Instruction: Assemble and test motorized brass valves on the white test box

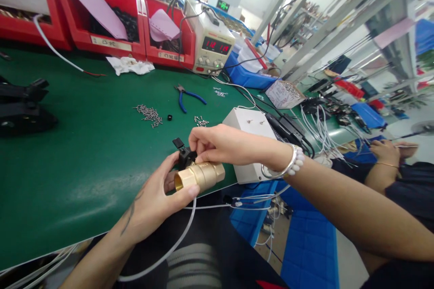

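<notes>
My left hand point(158, 201) is wrapped round a brass valve body point(201, 176) at the near edge of the green table point(84, 153), thumb under its open end. My right hand point(220, 144) reaches over from the right, fingers pinched on a small black part point(185, 153) that sits on top of the brass body. A white cable point(176, 244) runs down from the valve over my lap.
Piles of small screws point(149, 115), blue-handled pliers point(186, 95) and a white box point(251, 135) lie behind my hands. A black fixture point(20, 106) sits at far left. Red bins point(111, 18) and a power supply point(212, 45) line the back. Another person's hand point(389, 151) works at right.
</notes>
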A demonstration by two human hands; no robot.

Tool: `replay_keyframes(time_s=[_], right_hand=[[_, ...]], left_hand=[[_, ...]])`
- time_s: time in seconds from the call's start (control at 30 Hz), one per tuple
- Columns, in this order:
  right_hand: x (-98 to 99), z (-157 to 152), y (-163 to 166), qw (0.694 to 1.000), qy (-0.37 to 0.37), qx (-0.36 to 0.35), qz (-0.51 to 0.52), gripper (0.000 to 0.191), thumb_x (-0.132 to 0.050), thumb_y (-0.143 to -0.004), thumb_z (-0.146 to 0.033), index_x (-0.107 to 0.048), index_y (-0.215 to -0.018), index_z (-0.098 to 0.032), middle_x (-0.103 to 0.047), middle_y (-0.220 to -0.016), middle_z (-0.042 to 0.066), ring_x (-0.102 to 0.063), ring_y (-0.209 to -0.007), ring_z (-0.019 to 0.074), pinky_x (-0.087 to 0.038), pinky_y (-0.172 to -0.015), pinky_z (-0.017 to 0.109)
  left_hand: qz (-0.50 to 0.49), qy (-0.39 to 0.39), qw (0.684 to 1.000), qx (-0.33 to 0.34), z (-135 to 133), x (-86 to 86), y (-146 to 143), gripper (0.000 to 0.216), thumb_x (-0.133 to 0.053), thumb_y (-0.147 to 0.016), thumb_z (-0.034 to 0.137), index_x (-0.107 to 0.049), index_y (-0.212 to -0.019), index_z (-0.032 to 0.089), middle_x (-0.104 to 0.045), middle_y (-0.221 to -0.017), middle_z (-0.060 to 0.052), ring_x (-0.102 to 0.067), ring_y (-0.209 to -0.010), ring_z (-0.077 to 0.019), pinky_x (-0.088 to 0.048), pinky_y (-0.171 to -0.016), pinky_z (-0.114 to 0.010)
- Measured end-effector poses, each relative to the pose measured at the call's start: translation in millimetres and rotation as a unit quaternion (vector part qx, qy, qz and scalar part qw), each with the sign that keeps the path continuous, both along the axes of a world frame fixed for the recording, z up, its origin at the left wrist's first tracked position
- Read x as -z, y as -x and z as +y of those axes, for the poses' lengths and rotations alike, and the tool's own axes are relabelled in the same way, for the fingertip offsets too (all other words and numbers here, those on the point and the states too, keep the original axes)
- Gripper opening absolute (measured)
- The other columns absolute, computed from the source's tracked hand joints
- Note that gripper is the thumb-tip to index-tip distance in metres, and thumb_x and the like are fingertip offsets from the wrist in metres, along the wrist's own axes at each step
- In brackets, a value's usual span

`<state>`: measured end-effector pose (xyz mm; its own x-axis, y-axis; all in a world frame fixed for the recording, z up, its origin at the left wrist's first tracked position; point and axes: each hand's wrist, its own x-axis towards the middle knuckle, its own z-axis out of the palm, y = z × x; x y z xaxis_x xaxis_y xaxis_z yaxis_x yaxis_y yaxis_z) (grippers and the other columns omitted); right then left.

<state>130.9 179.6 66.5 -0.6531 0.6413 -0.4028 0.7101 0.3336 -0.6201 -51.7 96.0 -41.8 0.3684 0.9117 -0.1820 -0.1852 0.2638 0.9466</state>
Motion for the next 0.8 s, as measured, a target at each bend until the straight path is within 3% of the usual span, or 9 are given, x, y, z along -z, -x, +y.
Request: replay_keyframes(time_s=[0.1,0.17,0.27,0.33,0.5,0.57,0.67,0.8], right_hand=[[-3.4,28,2,0.999,0.03,0.039,-0.018,0.026,-0.065,-0.09,-0.006,-0.061,-0.116,-0.01,-0.069,-0.076,-0.002,-0.063,-0.065,0.0084,-0.045,-0.062,0.018],[-0.8,55,2,0.993,-0.048,0.092,-0.058,0.031,-0.063,-0.091,-0.005,-0.061,-0.121,-0.007,-0.071,-0.085,0.003,-0.067,-0.074,0.0111,-0.051,-0.068,0.02],[12.2,90,3,0.953,-0.179,0.118,-0.214,0.026,-0.067,-0.086,-0.004,-0.07,-0.111,-0.005,-0.073,-0.101,0.012,-0.07,-0.094,0.0196,-0.055,-0.083,0.028],[25.5,103,6,0.934,-0.189,0.109,-0.283,0.02,-0.07,-0.083,-0.003,-0.074,-0.102,-0.005,-0.073,-0.104,0.016,-0.069,-0.101,0.0253,-0.055,-0.089,0.032],[52.7,112,15,0.932,-0.179,0.105,-0.296,0.019,-0.068,-0.08,0.001,-0.075,-0.098,0.002,-0.072,-0.096,0.023,-0.069,-0.101,0.0306,-0.056,-0.089,0.034],[52.4,110,16,0.932,-0.192,0.105,-0.288,0.02,-0.066,-0.083,0.0,-0.075,-0.1,0.003,-0.071,-0.098,0.024,-0.069,-0.103,0.0305,-0.055,-0.091,0.035],[38.3,96,15,0.95,-0.206,0.122,-0.201,0.023,-0.056,-0.094,-0.003,-0.075,-0.107,0.001,-0.072,-0.098,0.018,-0.07,-0.098,0.0217,-0.054,-0.094,0.032],[11.6,54,7,0.988,-0.046,0.126,0.08,0.018,-0.057,-0.098,-0.01,-0.072,-0.108,-0.004,-0.07,-0.084,0.006,-0.067,-0.076,0.0105,-0.055,-0.076,0.023]], left_hand=[[-0.03,0.003,1.0,0.004,0,-0.3,0,0.075,-0.082,-0.074,0.047,-0.055,-0.138,0.019,-0.07,-0.134,-0.014,-0.071,-0.117,-0.0365,-0.06,-0.099,-0.045],[-0.039,0.004,0.999,0.016,0,0.3,0,0.073,-0.082,-0.075,0.044,-0.054,-0.139,0.02,-0.069,-0.137,-0.014,-0.07,-0.119,-0.0353,-0.058,-0.102,-0.045],[-0.038,0.011,0.999,0.024,-1,1.6,2,0.076,-0.082,-0.075,0.041,-0.053,-0.142,0.02,-0.067,-0.14,-0.014,-0.067,-0.124,-0.0347,-0.055,-0.106,-0.044],[-0.037,0.02,0.999,0.021,-1,1.6,3,0.076,-0.081,-0.077,0.044,-0.052,-0.143,0.021,-0.066,-0.142,-0.013,-0.065,-0.127,-0.0346,-0.055,-0.107,-0.042],[-0.026,0.02,0.999,0.028,0,0.7,4,0.081,-0.082,-0.074,0.048,-0.053,-0.144,0.019,-0.068,-0.139,-0.014,-0.066,-0.126,-0.0384,-0.057,-0.104,-0.045],[-0.027,0.019,0.999,0.022,1,0.3,4,0.081,-0.083,-0.073,0.048,-0.054,-0.143,0.019,-0.068,-0.138,-0.014,-0.066,-0.125,-0.0389,-0.057,-0.103,-0.045],[-0.049,0.013,0.998,0.024,0,-1.0,2,0.075,-0.081,-0.076,0.047,-0.056,-0.141,0.02,-0.069,-0.137,-0.014,-0.068,-0.122,-0.0373,-0.057,-0.102,-0.044],[-0.063,0.027,0.997,0.035,-2,-3.7,1,0.072,-0.08,-0.081,0.044,-0.051,-0.143,0.02,-0.071,-0.133,-0.011,-0.07,-0.119,-0.0311,-0.057,-0.102,-0.038]])
